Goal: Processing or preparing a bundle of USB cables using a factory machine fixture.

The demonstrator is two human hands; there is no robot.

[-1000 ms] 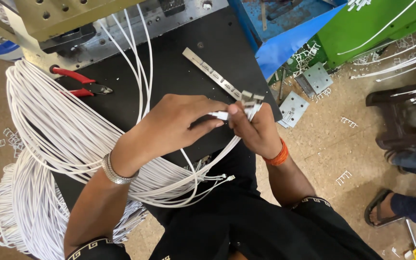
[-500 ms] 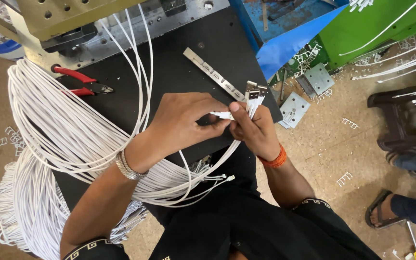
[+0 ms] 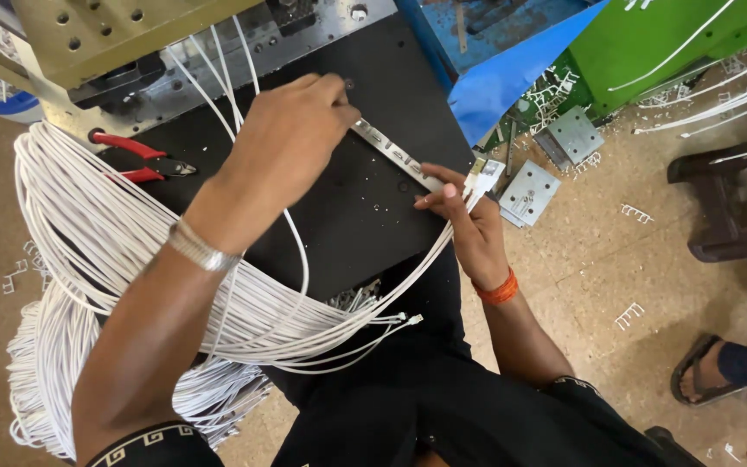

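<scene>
- Left hand [image 3: 291, 138] reaches forward over the black work surface [image 3: 347, 216], fingers curled down and pinched at the upper end of a long metal strip [image 3: 395, 156]; looks like a light fingertip hold, though the contact itself is hidden under the fingers.
- Left wrist has a silver bracelet [image 3: 196, 246].
- A single white wire [image 3: 300, 251] runs down from under the left hand towards the bundle; cannot tell whether the hand holds it.
- Right hand [image 3: 469, 225] sits at the right edge of the work surface, fingers closed around a few white wire ends [image 3: 477, 177], thumb pressing on the lower end of the metal strip.
- Right wrist has an orange band [image 3: 499, 290].
- Metal strip lies diagonally on the black surface, spanning between the two hands.
- Big coil of white wires [image 3: 88, 259] drapes over the left side of the surface and hangs down to the floor; its loose ends fan out near the person's lap.
- Red-handled pliers [image 3: 140, 160] lie on the surface, left of the left arm, touching the coil.
- Small metal plates [image 3: 529, 190] lie on the floor just right of the right hand.
- Another person's sandalled foot [image 3: 715, 367] at lower right, well apart.
</scene>
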